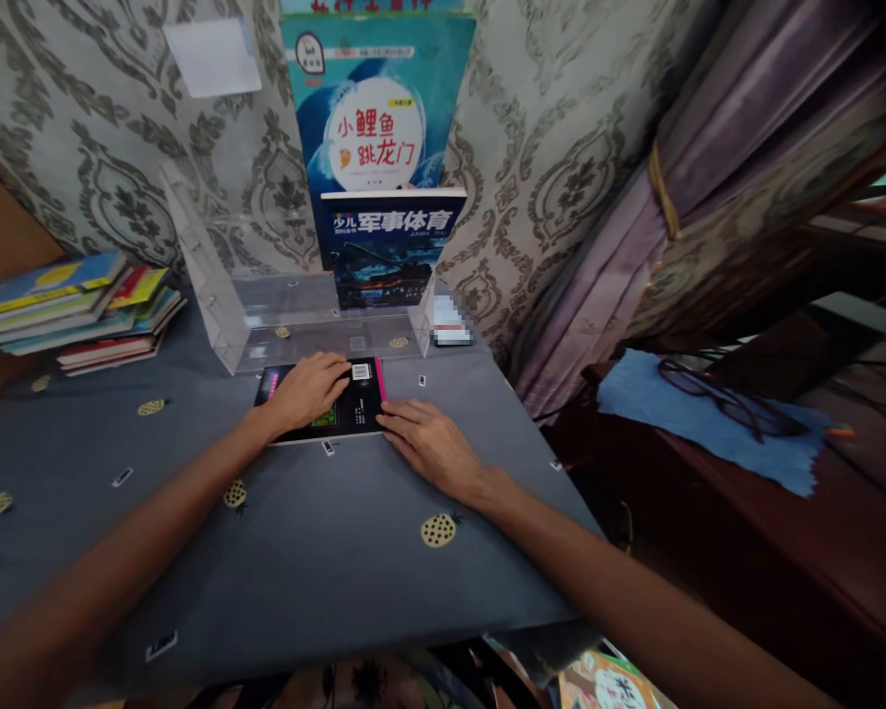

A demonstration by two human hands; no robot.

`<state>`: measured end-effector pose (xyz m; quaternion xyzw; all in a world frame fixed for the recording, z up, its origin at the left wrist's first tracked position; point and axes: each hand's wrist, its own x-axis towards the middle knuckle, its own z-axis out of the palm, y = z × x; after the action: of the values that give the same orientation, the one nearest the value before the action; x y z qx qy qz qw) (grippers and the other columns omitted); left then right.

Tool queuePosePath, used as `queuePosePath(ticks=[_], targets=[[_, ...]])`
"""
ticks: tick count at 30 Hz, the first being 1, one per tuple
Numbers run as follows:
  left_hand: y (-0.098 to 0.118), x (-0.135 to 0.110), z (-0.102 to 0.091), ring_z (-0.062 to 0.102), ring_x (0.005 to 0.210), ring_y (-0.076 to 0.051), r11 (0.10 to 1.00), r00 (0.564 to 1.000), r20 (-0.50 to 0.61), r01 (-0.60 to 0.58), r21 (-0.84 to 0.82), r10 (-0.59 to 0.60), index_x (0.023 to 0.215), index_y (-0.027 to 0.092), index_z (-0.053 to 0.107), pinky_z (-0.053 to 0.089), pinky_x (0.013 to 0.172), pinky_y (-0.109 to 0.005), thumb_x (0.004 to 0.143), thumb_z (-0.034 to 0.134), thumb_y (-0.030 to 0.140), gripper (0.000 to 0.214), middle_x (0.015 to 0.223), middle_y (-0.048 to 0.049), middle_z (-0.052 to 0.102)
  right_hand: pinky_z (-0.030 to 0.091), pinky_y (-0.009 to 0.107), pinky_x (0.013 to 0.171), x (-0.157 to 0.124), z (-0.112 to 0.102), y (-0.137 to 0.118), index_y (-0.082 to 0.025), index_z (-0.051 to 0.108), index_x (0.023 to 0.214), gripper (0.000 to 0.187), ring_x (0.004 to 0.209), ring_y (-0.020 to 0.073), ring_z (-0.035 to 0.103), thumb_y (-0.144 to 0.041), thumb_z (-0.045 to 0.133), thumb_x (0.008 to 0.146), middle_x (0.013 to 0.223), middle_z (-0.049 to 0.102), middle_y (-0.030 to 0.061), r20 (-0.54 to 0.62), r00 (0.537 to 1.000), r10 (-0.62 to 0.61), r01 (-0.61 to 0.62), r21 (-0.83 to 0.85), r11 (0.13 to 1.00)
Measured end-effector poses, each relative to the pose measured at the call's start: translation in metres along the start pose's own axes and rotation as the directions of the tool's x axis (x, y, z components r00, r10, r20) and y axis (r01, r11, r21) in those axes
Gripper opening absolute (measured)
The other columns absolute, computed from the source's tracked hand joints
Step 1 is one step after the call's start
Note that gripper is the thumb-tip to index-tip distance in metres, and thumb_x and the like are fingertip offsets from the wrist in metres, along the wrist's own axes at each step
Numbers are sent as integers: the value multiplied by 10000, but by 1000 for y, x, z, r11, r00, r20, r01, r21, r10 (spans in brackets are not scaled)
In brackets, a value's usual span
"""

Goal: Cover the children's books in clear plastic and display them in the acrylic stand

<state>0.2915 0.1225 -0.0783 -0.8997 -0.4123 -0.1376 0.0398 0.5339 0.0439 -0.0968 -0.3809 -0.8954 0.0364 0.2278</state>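
A dark book point(369, 406) with a pink spine edge, a white barcode and a small green picture lies flat on the table, back cover up. My left hand point(310, 392) rests on top of it, palm down with fingers stretched across the cover. At the book's right edge, the extended fingertips of my right hand point(432, 443) touch its side. Just behind the book stands a clear acrylic rack point(281, 300). In the rack's right part, a dark blue book point(384, 251) leans upright before a taller teal book point(380, 108).
A stack of books point(81, 300) sits at the left by the wall. Behind the rack's right end is a phone-like object point(452, 320), partly blurred. Glasses point(738, 394) lie on a blue cloth point(709, 433) at right, beside a tied purple curtain point(612, 256). The patterned tablecloth point(325, 571) ends near me.
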Motion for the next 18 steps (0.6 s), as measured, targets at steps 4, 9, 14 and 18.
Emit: queuePosePath(ticks=[4, 9, 14, 18], targets=[[16, 23, 8, 581, 1176, -264, 997, 997, 51, -57, -48, 60, 1270, 127, 620, 447, 1035, -454, 1026, 359, 281, 389, 1304, -139, 633, 560, 452, 978, 0, -1, -1, -191, 721, 1202, 293, 1163, 260, 655, -225, 503, 1010, 1264, 703, 118, -7, 1000, 0, 0, -13, 1000], [25, 23, 8, 531, 1272, -263, 992, 993, 71, -91, -91, 97, 1337, 153, 591, 424, 1057, -465, 1027, 348, 264, 410, 1379, -136, 598, 560, 444, 962, 0, -1, 0, -204, 720, 1212, 287, 1144, 262, 665, -218, 531, 997, 1272, 698, 122, -2, 1000, 8, -8, -4, 1000], [40, -2, -3, 543, 1251, -241, 974, 979, 82, -173, -148, 186, 1306, 183, 613, 440, 1040, -443, 1030, 354, 245, 384, 1352, -106, 618, 561, 437, 955, 0, 0, 1, -201, 721, 1197, 273, 1132, 257, 666, -216, 540, 993, 1225, 716, 117, -11, 1000, -10, 10, -1, 1000], [51, -25, -13, 551, 1236, -233, 971, 977, 81, -183, -154, 197, 1325, 153, 594, 445, 1052, -428, 1035, 345, 238, 392, 1336, -119, 621, 560, 444, 968, 0, 1, 1, -198, 719, 1201, 278, 1133, 258, 666, -220, 531, 998, 1233, 716, 111, -16, 1000, -14, 14, -9, 1000]])
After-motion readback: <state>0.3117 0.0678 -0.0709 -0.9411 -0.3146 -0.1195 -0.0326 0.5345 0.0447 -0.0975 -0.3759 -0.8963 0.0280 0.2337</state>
